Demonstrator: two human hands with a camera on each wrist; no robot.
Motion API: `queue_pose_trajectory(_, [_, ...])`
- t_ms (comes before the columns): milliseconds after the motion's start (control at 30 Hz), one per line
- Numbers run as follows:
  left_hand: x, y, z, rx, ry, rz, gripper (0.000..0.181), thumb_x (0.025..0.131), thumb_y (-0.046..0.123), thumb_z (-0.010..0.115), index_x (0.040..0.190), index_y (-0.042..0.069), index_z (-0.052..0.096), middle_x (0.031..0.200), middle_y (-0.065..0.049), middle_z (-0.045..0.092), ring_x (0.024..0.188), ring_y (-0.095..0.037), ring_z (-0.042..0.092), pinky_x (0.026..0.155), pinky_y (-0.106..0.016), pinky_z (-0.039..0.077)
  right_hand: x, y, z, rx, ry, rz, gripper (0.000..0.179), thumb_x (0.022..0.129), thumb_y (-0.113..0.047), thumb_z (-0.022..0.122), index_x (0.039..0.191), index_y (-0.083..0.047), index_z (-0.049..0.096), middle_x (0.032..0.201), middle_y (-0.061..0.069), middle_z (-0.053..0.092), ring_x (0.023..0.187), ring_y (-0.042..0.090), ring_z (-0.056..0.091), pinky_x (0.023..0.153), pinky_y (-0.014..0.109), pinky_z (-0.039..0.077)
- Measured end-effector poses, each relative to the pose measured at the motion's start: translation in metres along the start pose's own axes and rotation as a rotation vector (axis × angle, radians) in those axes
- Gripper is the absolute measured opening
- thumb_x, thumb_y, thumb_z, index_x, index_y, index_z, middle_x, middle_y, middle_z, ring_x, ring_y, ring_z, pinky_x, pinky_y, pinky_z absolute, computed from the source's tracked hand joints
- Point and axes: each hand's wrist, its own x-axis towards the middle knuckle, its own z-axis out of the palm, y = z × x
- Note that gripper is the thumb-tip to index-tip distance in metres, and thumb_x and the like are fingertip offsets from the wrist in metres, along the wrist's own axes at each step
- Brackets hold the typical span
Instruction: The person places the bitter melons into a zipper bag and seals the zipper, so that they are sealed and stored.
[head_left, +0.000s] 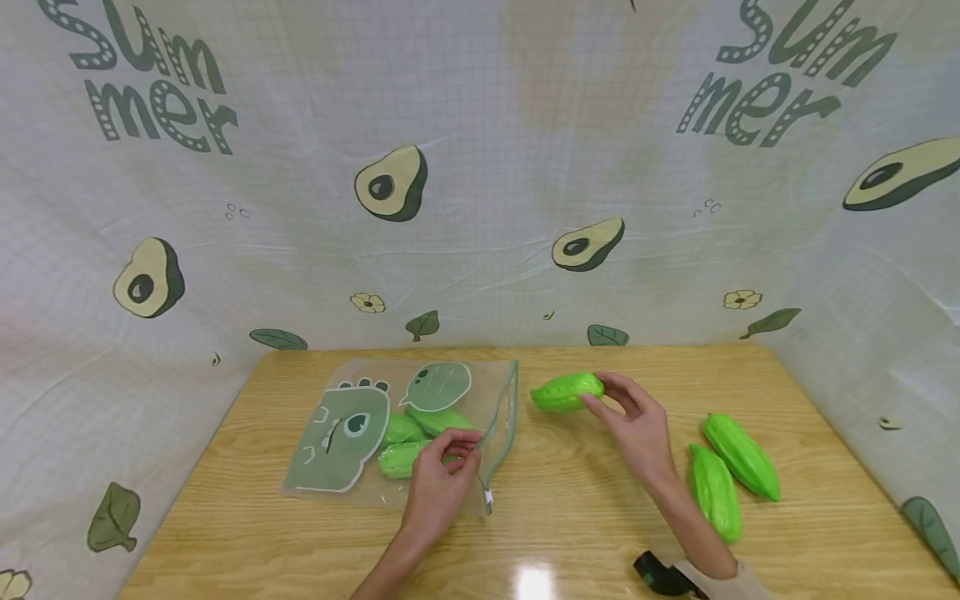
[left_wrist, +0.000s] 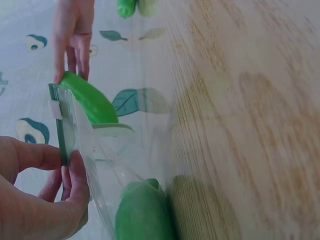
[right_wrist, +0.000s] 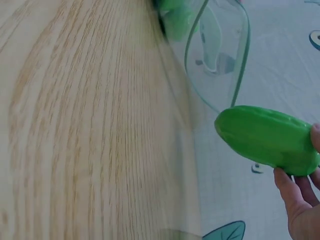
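Observation:
A clear zip bag (head_left: 360,492) with green cartoon prints lies on the wooden table, its mouth facing right and parted. Several bright green bitter melons (head_left: 401,458) show through its plastic. My left hand (head_left: 444,471) pinches the near rim of the mouth between thumb and fingers, close to the white slider (left_wrist: 55,109). Just right of the opening, my right hand (head_left: 637,425) holds another bitter melon (head_left: 566,392) by one end, its free end pointing at the bag. In the right wrist view, that melon (right_wrist: 267,137) appears beside the green-edged mouth.
Two more bitter melons lie on the table at the right, one nearer (head_left: 715,492) and one farther (head_left: 742,457), beside my right forearm. Behind the table (head_left: 570,517) hangs a pale cloth (head_left: 487,208) printed with avocados and leaves. A black strap (head_left: 663,575) is near my right sleeve.

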Motion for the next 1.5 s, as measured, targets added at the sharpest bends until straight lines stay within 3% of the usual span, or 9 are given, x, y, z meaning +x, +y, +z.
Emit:
queue_pose_trajectory(767, [0.001,-0.001,-0.002,-0.012,-0.007,0.009,0.018,0.091,-0.004,0.071,0.109,-0.002,0.071,0.102,-0.013,0.069,0.093,-0.021,0.066,0.086,-0.032,0.059,0.003,0.007,0.028,-0.008,-0.047,0.056,0.039,0.092,-0.003,0.076,0.129,0.004,0.063,0.128,0.015,0.064,0.111,0.011,0.066,0.093,0.022,0.054])
queue_pose_trajectory(1267, [0.001,-0.001,-0.002,-0.011,-0.008,0.023,0.017,0.092,-0.004,0.07,0.109,-0.002,0.071,0.102,-0.013,0.069,0.092,-0.02,0.066,0.084,-0.029,0.059,0.005,0.013,0.043,0.036,-0.063,0.125,0.041,0.092,-0.006,0.077,0.13,0.002,0.063,0.127,0.013,0.064,0.109,0.011,0.066,0.093,0.023,0.055])
queue_pose_trajectory(1500, [0.0,-0.001,-0.002,-0.015,-0.005,0.029,0.017,0.092,-0.004,0.07,0.109,-0.002,0.071,0.102,-0.013,0.069,0.092,-0.021,0.066,0.084,-0.03,0.059,0.006,0.017,0.049,0.048,-0.077,0.129,0.04,0.093,-0.004,0.075,0.13,0.006,0.061,0.129,0.02,0.061,0.109,0.012,0.065,0.094,0.021,0.054])
